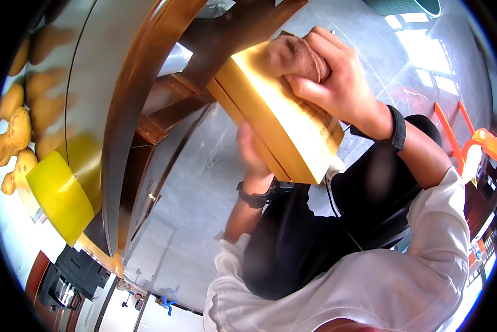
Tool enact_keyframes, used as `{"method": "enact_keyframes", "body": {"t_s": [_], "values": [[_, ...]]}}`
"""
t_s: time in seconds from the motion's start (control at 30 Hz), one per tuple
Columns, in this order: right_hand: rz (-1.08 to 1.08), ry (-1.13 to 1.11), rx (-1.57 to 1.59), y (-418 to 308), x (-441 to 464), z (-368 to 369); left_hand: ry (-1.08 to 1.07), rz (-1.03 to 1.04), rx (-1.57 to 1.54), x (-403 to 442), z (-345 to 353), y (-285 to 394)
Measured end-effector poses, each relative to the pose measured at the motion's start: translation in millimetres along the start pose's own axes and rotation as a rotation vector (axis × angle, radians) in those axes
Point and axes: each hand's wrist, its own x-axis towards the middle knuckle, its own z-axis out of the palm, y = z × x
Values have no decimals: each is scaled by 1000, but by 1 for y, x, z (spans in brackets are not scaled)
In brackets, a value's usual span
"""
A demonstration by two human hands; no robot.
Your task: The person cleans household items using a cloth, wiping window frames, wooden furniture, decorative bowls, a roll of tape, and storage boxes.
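A gold box (293,110) with a dark seam along its side is tilted above my lap, and glare washes out part of its top face. My left hand (251,152), with a watch on its wrist, grips the box at its near side; most of those fingers are hidden behind it. Bunched in my right hand (342,77) is a brown cloth (295,57), pressed against the box's upper face. The fingers of that hand are closed around the cloth, and a black band circles the wrist.
A glossy-topped wooden table (129,105) stands at left, bearing several yellow potato-like lumps (19,130) and a yellow-green block (60,193). A green bin (406,6) is on the grey tiled floor (187,221) at top right. Orange bars (450,135) rise at right.
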Motion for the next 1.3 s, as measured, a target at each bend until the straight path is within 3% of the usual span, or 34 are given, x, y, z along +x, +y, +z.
{"method": "enact_keyframes", "body": {"t_s": [0.03,0.07,0.13,0.2,0.3,0.37,0.43,0.53,0.73,0.77,0.9,1.0,1.1,1.2,1.3], "values": [[-25,-13,-10,-4,-1,-1,-38,44,-40,2,-3,0],[-48,-27,-19,-8,-3,-2,1,121,215,3,-7,5],[-32,-116,-25,-11,-13,-4,180,219,433,6,-7,7],[-119,-212,13,-22,-20,-9,460,269,354,11,-2,7],[-283,-296,140,-25,-30,-9,343,181,884,2,-3,33],[-330,-249,156,-25,-30,-7,318,197,750,1,11,34],[-252,-224,105,-19,-26,-8,335,215,329,4,12,16],[-148,-84,141,-8,-13,-4,20,79,329,-5,-16,15],[169,146,319,-2,-3,3,68,-54,689,-25,8,16],[249,127,464,0,-5,3,41,-54,706,-27,15,20],[355,138,875,-7,-1,8,35,183,1045,-23,51,29],[363,81,1003,-15,-6,11,-41,382,1032,-19,64,26],[337,11,997,-14,-10,15,-136,143,1051,-25,66,37],[286,-56,939,-2,-10,23,-50,20,969,-29,78,42],[185,-97,823,11,-5,34,-4,102,998,-44,96,60]]}}
